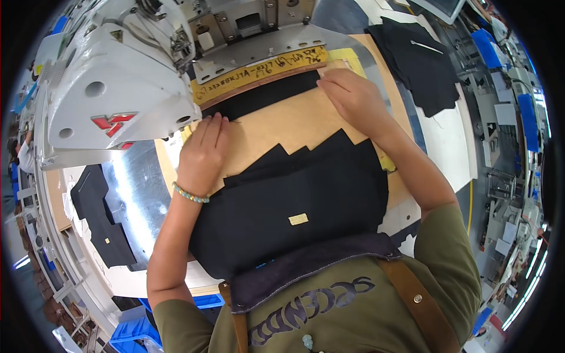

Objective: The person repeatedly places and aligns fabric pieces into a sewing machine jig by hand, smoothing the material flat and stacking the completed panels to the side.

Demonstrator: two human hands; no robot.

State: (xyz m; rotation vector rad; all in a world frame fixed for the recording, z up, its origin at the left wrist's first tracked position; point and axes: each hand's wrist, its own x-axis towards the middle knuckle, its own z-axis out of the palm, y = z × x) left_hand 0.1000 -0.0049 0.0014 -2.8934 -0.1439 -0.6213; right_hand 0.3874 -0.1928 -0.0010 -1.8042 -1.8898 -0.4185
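A narrow black fabric strip (265, 96) lies along the wooden edge below a yellow template (259, 73) with handwriting. My left hand (205, 150), a beaded bracelet at its wrist, rests with fingers extended on the strip's left end. At the strip's right end my right hand (352, 100) has its fingers pinched together on the fabric. Under both hands is a tan board (265, 138). Nearer my body, a large black fabric piece (282, 200) with a stepped upper edge bears a small pale yellow label (298, 219).
A white machine head (112, 88) stands at the upper left, beside a metal clamp plate (259, 56). Black fabric pieces lie at the upper right (415, 65) and at the left (106, 217). Blue bins (132, 332) sit below the table at lower left.
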